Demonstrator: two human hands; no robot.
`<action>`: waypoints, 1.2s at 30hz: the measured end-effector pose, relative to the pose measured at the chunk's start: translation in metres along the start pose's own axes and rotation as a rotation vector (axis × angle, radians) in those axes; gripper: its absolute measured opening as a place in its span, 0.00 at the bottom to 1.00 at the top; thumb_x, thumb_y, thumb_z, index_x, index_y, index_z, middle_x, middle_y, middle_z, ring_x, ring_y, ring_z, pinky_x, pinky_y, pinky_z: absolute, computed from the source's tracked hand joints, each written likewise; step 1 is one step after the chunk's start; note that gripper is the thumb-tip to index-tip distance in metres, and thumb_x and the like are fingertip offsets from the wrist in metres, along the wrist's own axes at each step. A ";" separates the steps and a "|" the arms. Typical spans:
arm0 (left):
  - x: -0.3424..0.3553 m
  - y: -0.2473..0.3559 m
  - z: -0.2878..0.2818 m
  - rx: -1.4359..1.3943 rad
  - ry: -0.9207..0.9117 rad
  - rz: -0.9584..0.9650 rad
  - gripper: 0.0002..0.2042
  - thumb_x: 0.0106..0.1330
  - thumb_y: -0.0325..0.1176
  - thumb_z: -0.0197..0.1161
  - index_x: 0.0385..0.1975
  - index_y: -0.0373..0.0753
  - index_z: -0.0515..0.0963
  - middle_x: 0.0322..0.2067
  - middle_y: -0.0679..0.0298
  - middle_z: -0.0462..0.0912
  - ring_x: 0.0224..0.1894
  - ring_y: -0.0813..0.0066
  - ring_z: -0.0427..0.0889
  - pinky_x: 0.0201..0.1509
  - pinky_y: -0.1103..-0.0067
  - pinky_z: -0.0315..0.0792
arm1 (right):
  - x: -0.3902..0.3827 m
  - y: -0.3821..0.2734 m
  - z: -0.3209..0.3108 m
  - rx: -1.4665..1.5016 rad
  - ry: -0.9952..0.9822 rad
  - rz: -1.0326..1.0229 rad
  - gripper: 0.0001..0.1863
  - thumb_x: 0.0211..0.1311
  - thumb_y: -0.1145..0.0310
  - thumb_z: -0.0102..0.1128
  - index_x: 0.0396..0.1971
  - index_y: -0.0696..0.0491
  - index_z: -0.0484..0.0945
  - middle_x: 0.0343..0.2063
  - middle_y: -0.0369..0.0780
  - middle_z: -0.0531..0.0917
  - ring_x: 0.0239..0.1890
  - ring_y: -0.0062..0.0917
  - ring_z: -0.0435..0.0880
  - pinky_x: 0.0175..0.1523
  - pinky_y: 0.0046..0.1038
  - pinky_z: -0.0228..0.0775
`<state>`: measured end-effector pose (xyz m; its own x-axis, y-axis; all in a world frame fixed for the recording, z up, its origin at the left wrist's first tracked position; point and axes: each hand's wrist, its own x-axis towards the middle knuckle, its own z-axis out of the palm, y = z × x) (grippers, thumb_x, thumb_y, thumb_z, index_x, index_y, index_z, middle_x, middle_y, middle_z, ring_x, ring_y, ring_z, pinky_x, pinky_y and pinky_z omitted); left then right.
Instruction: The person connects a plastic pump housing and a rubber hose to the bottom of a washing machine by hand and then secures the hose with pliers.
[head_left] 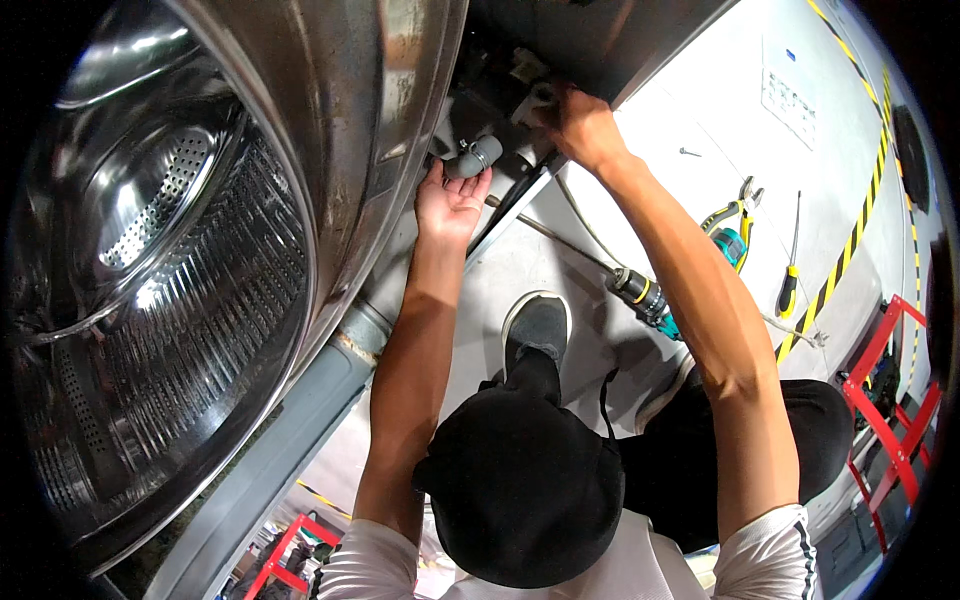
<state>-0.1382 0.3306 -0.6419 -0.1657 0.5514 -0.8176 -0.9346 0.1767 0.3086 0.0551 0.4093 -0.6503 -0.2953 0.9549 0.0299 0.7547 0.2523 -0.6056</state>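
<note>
My left hand [456, 205], palm up, has its fingers closed about the lower part of a short bent grey rubber hose [480, 153] with a clamp around it. To its left curves the steel drum [345, 120] of a washing machine. My right hand [588, 130] reaches into the dark gap beside the machine's metal panel [640, 40]. Its fingers are curled next to a pale plastic fitting [538, 98]; their tips are hidden, so what they grip does not show. A dark cavity with further fittings lies behind both hands.
A cordless drill [640, 295] with a long shaft lies on the floor under my right arm. Farther right are pliers [742, 205], a screwdriver [790, 280] and a small screw [690, 152]. Red stands [888, 370] and black-yellow tape [868, 210] border the right side. A grey frame beam [280, 450] runs lower left.
</note>
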 end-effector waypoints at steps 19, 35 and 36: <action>-0.016 0.007 0.011 0.067 -0.017 0.000 0.10 0.69 0.33 0.46 0.41 0.36 0.73 0.42 0.56 0.78 0.45 0.61 0.76 0.56 0.61 0.70 | -0.004 -0.007 -0.002 0.122 0.054 0.108 0.20 0.52 0.63 0.63 0.44 0.57 0.75 0.36 0.53 0.80 0.40 0.48 0.79 0.44 0.39 0.71; -0.032 0.003 0.010 0.163 -0.237 -0.023 0.09 0.69 0.38 0.50 0.40 0.44 0.75 0.41 0.64 0.80 0.47 0.66 0.75 0.52 0.65 0.68 | -0.004 0.003 0.004 0.079 0.025 0.041 0.18 0.52 0.69 0.61 0.43 0.58 0.74 0.33 0.54 0.79 0.38 0.50 0.78 0.42 0.41 0.71; -0.033 0.005 0.007 0.168 -0.234 -0.028 0.09 0.68 0.39 0.51 0.39 0.45 0.75 0.41 0.65 0.80 0.47 0.67 0.75 0.53 0.65 0.68 | -0.004 0.000 0.002 0.064 0.005 0.027 0.18 0.52 0.68 0.61 0.44 0.58 0.74 0.33 0.54 0.79 0.38 0.50 0.78 0.42 0.41 0.71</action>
<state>-0.1351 0.3193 -0.6097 -0.0452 0.7141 -0.6986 -0.8693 0.3165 0.3798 0.0554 0.4050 -0.6523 -0.2722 0.9621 0.0162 0.7233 0.2157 -0.6560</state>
